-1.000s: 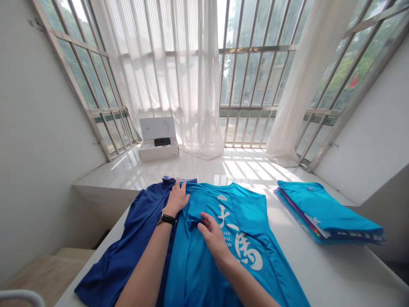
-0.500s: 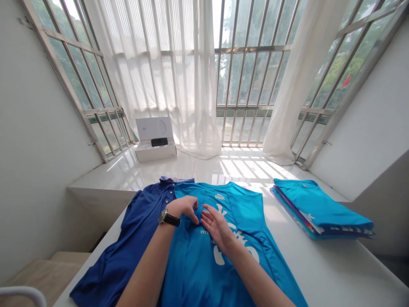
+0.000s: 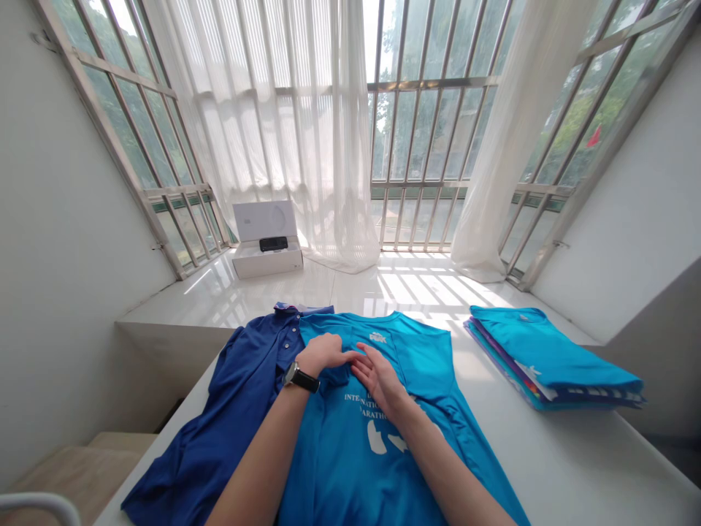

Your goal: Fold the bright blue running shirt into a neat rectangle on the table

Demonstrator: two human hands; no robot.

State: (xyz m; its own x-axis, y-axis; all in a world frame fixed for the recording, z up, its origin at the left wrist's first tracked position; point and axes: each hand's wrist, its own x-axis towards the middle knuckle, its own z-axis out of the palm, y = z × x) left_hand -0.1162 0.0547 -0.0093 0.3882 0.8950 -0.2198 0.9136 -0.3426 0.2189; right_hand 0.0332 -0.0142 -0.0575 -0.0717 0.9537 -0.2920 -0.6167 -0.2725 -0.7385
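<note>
A bright blue sleeveless shirt (image 3: 427, 358) with white lettering lies spread on the white table (image 3: 575, 467), partly over a dark blue polo shirt (image 3: 241, 387). My left hand (image 3: 323, 352), a black watch on its wrist, rests on the bright shirt's upper chest with fingers curled and pinching the cloth. My right hand (image 3: 380, 378) lies just right of it, its fingers pressed on the same fold of fabric. The two hands nearly touch at the fingertips.
A stack of folded shirts (image 3: 548, 361) sits at the table's right. Beyond the table a glossy white sill (image 3: 339, 285) carries an open white box (image 3: 266, 245) holding a black device. Sheer curtains hang over barred windows. A wooden floor shows at lower left.
Both hands have slid up the bright shirt towards the collar and closed in together. Fabric has bunched under them, covering part of the large white lettering.
</note>
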